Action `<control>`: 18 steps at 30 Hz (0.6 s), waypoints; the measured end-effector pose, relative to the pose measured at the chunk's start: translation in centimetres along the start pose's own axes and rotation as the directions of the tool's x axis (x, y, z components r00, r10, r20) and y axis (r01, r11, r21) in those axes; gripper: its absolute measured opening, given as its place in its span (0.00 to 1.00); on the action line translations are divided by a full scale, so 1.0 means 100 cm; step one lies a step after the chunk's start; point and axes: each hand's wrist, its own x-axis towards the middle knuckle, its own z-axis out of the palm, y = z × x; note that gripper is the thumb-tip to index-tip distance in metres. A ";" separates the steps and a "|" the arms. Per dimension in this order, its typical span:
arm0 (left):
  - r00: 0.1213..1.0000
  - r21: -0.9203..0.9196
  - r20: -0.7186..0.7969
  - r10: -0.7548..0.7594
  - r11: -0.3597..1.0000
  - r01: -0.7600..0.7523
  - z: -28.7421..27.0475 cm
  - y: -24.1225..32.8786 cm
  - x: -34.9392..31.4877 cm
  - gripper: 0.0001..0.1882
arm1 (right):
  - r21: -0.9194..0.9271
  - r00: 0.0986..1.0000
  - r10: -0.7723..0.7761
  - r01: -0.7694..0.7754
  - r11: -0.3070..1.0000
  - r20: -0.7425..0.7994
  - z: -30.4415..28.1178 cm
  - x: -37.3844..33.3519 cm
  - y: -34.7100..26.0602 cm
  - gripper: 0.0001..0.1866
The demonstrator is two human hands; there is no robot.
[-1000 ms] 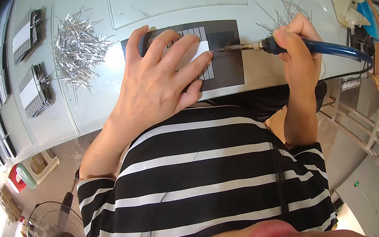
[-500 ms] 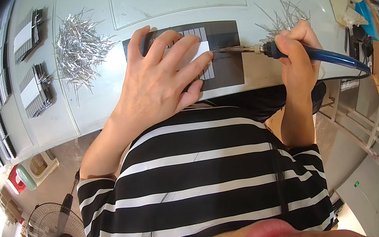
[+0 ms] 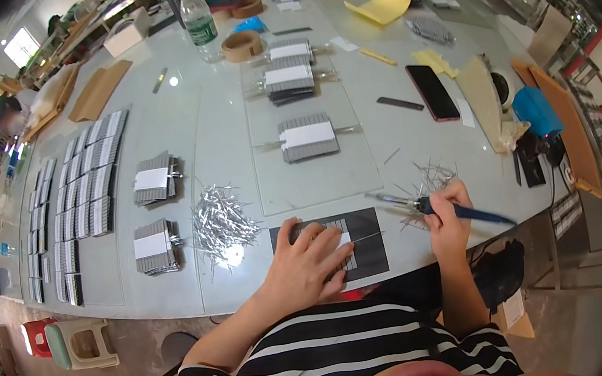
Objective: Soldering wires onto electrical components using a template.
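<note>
The left hand lies spread on the mat, holding the card down beneath its fingers. Right of the mat, I see the right hand curled round the iron.

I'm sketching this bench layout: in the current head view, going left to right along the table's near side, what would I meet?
Rows of grey blocks, nearer white-banded stack, large pile of thin silver pieces, left hand, right hand.

Bright, glare-flecked tabletop, strongly curved edges
</note>
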 end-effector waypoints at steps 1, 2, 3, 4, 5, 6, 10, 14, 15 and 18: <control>1.000 0.015 -0.015 0.003 1.000 -0.002 0.000 0.000 0.001 0.24 | -0.039 0.997 -0.069 0.068 0.997 -0.036 0.003 -0.004 0.001 0.10; 0.999 0.027 -0.038 0.014 1.000 -0.013 -0.001 0.000 0.003 0.23 | -0.079 0.988 -0.135 0.130 0.988 -0.071 0.007 -0.007 0.003 0.10; 0.998 0.038 -0.058 0.024 0.999 -0.021 -0.002 0.000 0.003 0.21 | -0.082 0.980 -0.179 0.172 0.982 -0.084 0.007 -0.011 0.010 0.10; 0.998 0.046 -0.063 0.024 0.999 -0.021 -0.001 -0.001 0.003 0.21 | -0.086 0.974 -0.208 0.201 0.976 -0.085 0.006 -0.014 0.018 0.09; 0.998 0.063 -0.060 0.032 0.998 -0.028 -0.001 -0.003 0.004 0.22 | -0.091 0.968 -0.237 0.230 0.969 -0.083 0.006 -0.015 0.025 0.09; 0.998 0.079 -0.056 0.037 0.996 -0.033 -0.003 -0.004 0.004 0.22 | -0.081 0.965 -0.246 0.238 0.968 -0.096 0.006 -0.016 0.032 0.09; 0.992 0.088 -0.120 -0.028 0.995 0.038 -0.019 -0.001 -0.006 0.22 | -0.112 0.931 -0.337 0.324 0.939 -0.138 0.005 -0.014 0.035 0.09; 0.954 0.213 -0.222 -0.200 0.945 0.248 -0.041 -0.017 -0.037 0.21 | -0.176 0.919 -0.359 0.331 0.927 -0.161 0.006 -0.017 0.034 0.08; 0.938 0.266 -0.252 -0.240 0.914 0.306 -0.043 -0.025 -0.045 0.21 | -0.165 0.919 -0.363 0.338 0.926 -0.156 0.003 -0.017 0.035 0.08; 0.889 0.329 -0.345 -0.301 0.848 0.415 -0.045 -0.043 -0.072 0.20 | -0.121 0.925 -0.349 0.334 0.935 -0.149 0.003 -0.014 0.039 0.09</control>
